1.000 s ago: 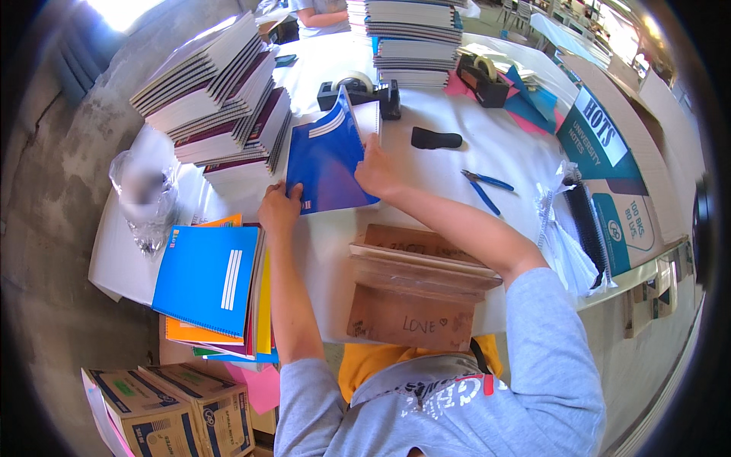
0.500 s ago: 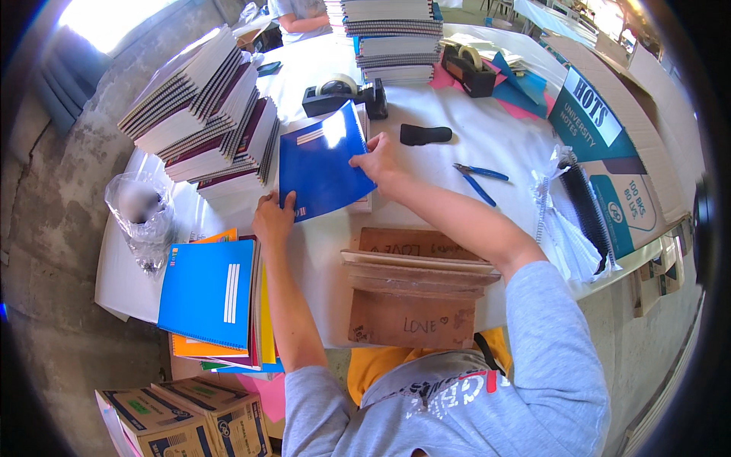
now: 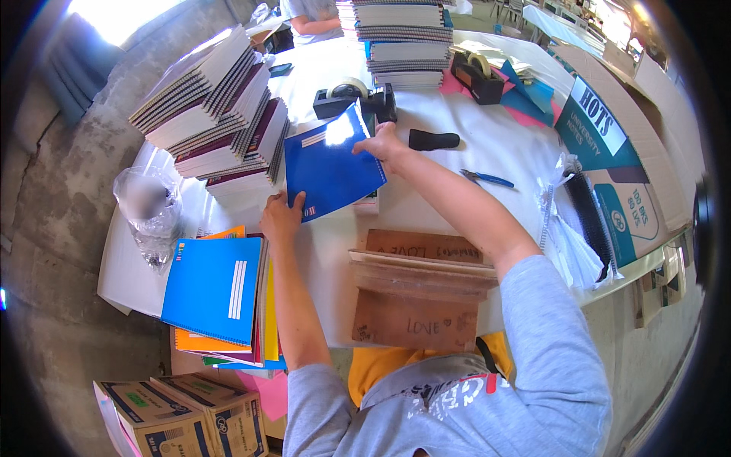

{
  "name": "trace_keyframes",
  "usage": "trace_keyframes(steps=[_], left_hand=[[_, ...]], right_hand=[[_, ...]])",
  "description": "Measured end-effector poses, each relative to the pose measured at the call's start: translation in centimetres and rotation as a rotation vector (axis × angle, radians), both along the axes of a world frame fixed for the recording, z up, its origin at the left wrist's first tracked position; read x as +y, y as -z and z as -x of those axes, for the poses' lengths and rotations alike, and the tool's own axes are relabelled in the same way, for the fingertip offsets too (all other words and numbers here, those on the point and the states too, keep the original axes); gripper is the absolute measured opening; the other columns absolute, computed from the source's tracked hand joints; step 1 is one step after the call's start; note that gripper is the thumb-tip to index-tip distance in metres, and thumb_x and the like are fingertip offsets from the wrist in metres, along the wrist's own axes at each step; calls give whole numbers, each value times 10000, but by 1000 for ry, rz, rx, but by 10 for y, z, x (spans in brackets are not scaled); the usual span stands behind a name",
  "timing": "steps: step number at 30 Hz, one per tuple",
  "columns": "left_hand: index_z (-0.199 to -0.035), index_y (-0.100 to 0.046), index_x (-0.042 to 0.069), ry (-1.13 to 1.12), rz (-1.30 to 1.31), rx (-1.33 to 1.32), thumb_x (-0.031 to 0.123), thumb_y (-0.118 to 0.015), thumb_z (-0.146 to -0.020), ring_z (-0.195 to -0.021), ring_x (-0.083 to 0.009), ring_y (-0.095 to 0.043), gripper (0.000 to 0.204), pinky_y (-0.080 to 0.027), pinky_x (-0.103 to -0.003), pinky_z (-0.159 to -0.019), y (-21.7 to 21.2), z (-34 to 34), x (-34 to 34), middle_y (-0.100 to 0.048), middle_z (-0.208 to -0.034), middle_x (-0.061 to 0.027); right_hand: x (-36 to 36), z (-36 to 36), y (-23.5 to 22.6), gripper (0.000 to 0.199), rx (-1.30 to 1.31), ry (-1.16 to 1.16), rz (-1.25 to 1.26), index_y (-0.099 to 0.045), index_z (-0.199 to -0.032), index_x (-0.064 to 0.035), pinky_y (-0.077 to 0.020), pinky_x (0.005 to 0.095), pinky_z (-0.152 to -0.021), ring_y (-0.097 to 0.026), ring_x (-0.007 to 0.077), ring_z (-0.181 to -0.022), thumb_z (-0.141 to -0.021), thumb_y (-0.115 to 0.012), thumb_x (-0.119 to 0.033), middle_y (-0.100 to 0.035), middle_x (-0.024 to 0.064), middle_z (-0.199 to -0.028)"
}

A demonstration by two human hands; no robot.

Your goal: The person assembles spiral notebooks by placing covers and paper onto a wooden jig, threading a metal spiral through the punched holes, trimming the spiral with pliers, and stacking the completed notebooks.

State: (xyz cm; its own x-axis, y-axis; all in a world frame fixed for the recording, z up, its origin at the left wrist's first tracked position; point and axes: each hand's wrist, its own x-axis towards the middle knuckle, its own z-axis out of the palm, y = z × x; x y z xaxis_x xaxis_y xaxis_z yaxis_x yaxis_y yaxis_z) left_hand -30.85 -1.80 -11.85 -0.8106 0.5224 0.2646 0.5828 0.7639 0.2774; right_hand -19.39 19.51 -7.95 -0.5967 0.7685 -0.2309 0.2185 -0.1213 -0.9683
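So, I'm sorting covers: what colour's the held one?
Deep blue notebook cover, best seen in the head view.

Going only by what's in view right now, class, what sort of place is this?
Probably a notebook-making or packing workshop: piles of spiral notebooks stand on a white table, which also bears tape dispensers and pliers.

I saw daylight burn white at the upper-left window [image 3: 120,17], flash off the blue notebook [image 3: 329,177] and bleach the far tabletop [image 3: 311,67]; the plastic bag [image 3: 154,228] had a blurred patch, and edges bowed into black.
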Motion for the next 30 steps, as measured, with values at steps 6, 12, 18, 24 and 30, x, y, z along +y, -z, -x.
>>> trace_keyframes(steps=[6, 12, 18, 24, 30], left_hand=[[-1166, -587, 76, -11, -19, -25, 537, -535, -808, -1008, -314, -580, 585, -459, -431, -829, 10, 0, -5, -582, -1129, -119], [-1167, -590, 86, 17, -86, -55, 571, -532, -797, -1032, -306, -570, 612, -439, -452, -853, 3, -6, -1, -573, -1155, -106], [-1367, -268, -18, 128, -468, 156, 538, -644, -739, -1269, -419, -306, 920, -288, -473, -1020, -34, -10, -16, -285, -1374, -284], [-1317, -340, -52, 365, -910, 29, 257, -814, -641, -1187, -288, -433, 882, -289, -380, -1027, -177, -86, -86, -470, -1260, -214], [-1110, -525, -36, 661, -1268, -594, -36, -711, -719, -871, -151, -622, 433, -511, -271, -772, -114, -146, -120, -645, -981, -115]], right_hand=[[-20, -7, 0, 604, -139, 66, -310, -468, -1148, 29, -490, 419, -797, -576, 253, -973, -629, -747, -105, -563, 186, -1062], [6, 6, 29, 322, 147, -304, -46, -543, -1105, 31, -478, 365, -823, -585, 260, -973, -798, -591, -54, -600, 157, -1049], [-17, -23, -99, 573, 352, -485, -873, -426, -1304, -70, -422, 293, -901, -553, 181, -1008, -777, -650, -96, -578, 113, -1130], [-93, -159, -247, 520, -51, -715, -1554, -525, -1226, -71, -474, 356, -841, -597, 294, -955, -733, -687, -114, -571, 147, -1171], [-150, -217, -223, 568, -156, -904, -1586, -509, -1227, -147, -511, 368, -699, -644, 289, -755, -687, -661, -57, -653, 137, -873]])
